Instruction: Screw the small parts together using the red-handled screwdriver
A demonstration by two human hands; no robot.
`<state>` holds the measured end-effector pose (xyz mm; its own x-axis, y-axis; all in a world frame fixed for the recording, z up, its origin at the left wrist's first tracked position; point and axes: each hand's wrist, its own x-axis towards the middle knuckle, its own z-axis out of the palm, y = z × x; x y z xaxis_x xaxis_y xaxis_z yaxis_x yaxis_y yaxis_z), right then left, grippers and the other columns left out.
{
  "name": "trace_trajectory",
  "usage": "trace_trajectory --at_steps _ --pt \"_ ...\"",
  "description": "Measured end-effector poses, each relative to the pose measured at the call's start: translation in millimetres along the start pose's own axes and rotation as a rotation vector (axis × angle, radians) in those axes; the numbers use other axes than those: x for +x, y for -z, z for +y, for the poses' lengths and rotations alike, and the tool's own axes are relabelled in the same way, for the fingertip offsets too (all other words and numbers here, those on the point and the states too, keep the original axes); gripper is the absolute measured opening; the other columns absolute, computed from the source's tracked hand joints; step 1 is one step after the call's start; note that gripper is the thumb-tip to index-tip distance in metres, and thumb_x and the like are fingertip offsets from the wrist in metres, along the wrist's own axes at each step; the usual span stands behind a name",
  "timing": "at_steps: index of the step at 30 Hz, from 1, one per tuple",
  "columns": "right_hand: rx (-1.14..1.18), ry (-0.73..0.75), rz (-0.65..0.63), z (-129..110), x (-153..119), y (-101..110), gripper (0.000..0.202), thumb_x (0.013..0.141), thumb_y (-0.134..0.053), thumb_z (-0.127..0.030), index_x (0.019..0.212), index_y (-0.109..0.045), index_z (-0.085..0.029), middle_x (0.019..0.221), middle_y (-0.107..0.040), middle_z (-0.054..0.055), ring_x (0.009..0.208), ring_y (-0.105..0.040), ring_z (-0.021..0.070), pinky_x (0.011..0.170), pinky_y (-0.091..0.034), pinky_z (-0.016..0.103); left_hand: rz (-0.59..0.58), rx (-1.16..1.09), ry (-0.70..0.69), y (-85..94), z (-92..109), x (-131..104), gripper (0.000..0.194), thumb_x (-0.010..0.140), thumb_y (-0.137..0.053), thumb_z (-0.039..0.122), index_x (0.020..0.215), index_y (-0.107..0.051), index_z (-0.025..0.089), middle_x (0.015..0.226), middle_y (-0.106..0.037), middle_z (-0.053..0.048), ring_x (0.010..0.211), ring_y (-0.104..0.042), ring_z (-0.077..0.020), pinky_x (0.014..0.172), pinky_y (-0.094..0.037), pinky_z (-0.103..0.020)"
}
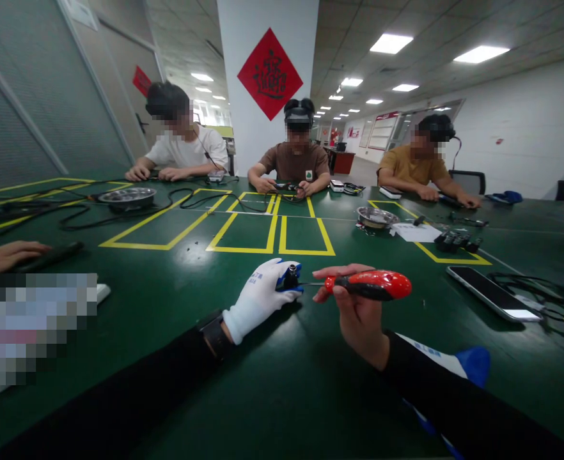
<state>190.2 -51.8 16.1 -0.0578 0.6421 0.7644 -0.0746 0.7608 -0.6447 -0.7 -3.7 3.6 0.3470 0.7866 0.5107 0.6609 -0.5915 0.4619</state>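
My left hand (263,294), in a white work glove with blue fingertips, grips a small black part (290,277) whose kind I cannot make out. A bright metal ring shows at its top. My bare right hand (356,313) is closed around a screwdriver (375,284) with a red and black handle. The screwdriver lies almost level, its thin shaft pointing left at the black part. Whether the tip touches the part is hidden by the glove's fingers. Under my right forearm lies another white and blue glove (459,364).
A phone (495,294) and black cables (550,300) lie to the right. Beyond are black parts (457,241), white paper (416,232) and metal bowls (376,217) (127,197). Yellow tape (243,249) marks the green table (190,396). Three people sit opposite; another person's hand (11,255) is at left.
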Motion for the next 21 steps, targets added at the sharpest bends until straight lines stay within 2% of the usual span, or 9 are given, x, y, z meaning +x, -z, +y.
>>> trace_trajectory --at_steps 12,21 --pt "-0.090 -0.041 0.036 2.2 -0.2 2.0 0.012 0.093 -0.054 -0.032 0.102 -0.053 -0.024 0.099 -0.071 0.006 0.068 -0.067 0.0168 0.062 -0.056 0.034 -0.025 0.008 -0.020 2.8 1.6 -1.6 0.044 0.078 -0.070 0.036 0.118 -0.063 0.021 0.108 -0.066 -0.007 0.103 -0.060 -0.0250 0.096 -0.047 -0.040" --pt "-0.058 -0.030 0.040 4.1 -0.2 1.1 0.010 0.095 -0.052 -0.028 0.104 -0.052 -0.025 0.100 -0.070 0.005 0.064 -0.065 0.0146 0.064 -0.055 0.034 -0.038 -0.008 0.000 5.2 3.9 -2.8 0.038 0.081 -0.066 0.038 0.114 -0.064 0.020 0.105 -0.067 -0.007 0.103 -0.060 -0.0253 0.096 -0.046 -0.040"
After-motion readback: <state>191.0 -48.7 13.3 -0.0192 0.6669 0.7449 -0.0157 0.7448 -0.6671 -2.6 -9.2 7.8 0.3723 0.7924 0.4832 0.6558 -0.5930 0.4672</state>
